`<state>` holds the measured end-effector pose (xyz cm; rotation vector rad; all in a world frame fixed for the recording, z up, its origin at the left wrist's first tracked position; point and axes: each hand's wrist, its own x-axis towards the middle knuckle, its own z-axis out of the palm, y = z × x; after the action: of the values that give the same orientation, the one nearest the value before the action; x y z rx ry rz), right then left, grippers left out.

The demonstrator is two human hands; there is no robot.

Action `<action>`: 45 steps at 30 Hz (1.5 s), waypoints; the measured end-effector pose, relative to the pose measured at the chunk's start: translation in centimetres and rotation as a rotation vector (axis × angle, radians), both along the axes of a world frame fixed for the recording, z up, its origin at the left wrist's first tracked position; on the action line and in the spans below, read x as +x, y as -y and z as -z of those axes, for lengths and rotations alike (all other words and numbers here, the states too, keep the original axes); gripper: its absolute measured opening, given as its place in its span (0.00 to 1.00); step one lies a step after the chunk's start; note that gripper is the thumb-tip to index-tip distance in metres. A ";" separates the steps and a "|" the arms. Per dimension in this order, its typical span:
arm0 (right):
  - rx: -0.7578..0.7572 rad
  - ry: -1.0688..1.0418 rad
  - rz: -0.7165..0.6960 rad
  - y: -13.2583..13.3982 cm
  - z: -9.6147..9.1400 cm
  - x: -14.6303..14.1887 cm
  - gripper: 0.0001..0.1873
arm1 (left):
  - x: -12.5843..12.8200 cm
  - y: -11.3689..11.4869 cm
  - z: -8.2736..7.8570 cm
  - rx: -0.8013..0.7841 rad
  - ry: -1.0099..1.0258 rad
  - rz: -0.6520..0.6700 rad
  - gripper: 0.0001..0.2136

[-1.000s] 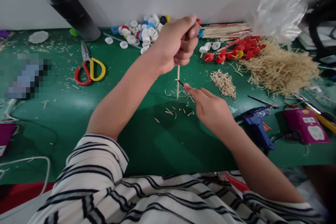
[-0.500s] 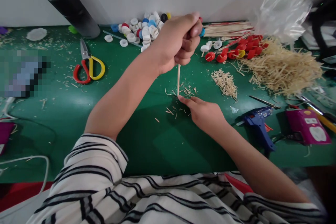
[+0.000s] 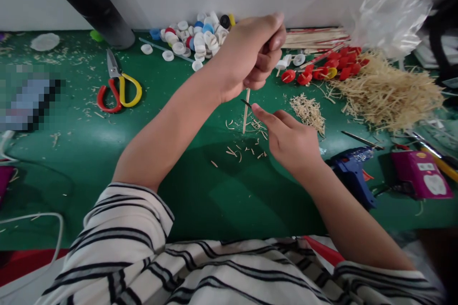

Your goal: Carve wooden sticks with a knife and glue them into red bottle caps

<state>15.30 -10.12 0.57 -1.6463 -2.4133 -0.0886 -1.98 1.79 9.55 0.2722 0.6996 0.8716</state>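
Note:
My left hand [image 3: 252, 55] is closed in a fist around a thin wooden stick [image 3: 245, 119], whose lower end points down at the green tabletop [image 3: 222, 200]. My right hand [image 3: 291, 140] pinches a small dark blade [image 3: 246, 103], its index finger stretched along it. The blade lies across the stick just below my left fist; most of it is hidden by the fingers. Thin wood shavings [image 3: 234, 151] are scattered on the table beneath the stick.
Behind my left arm is a heap of bottle caps [image 3: 200, 40]. Scissors [image 3: 119, 86] lie left, near a black bottle [image 3: 96, 7]. To the right are red caps on sticks [image 3: 322, 71], a large shavings pile [image 3: 390, 93], a blue glue gun [image 3: 352, 169] and a purple box [image 3: 422, 174].
My right hand has moved up with the blade, from the stick's lower end to just under my left fist. The left hand with the stick has shifted slightly right.

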 end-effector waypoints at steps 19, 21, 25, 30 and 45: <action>-0.171 -0.192 -0.075 0.3 0.3 1.6 0.29 | 0.3 0.6 1.6 0.555 -0.225 0.168 0.24; -0.177 -0.172 -0.075 0.5 0.5 1.8 0.29 | 0.1 0.4 1.7 0.440 -0.160 0.128 0.21; -0.154 -0.100 -0.072 0.8 0.7 2.1 0.28 | -0.3 0.0 2.0 0.175 -0.043 0.040 0.13; -0.084 -0.174 -0.085 0.6 0.2 1.8 0.27 | -0.3 0.2 1.8 0.229 -0.055 0.066 0.17; -0.133 -0.136 -0.082 -0.1 0.2 1.0 0.30 | 0.3 1.1 1.3 0.543 -0.218 0.155 0.25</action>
<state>16.31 -10.06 0.34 -1.5484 -2.4250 0.1945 -1.66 0.69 8.22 0.9068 0.6218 0.8788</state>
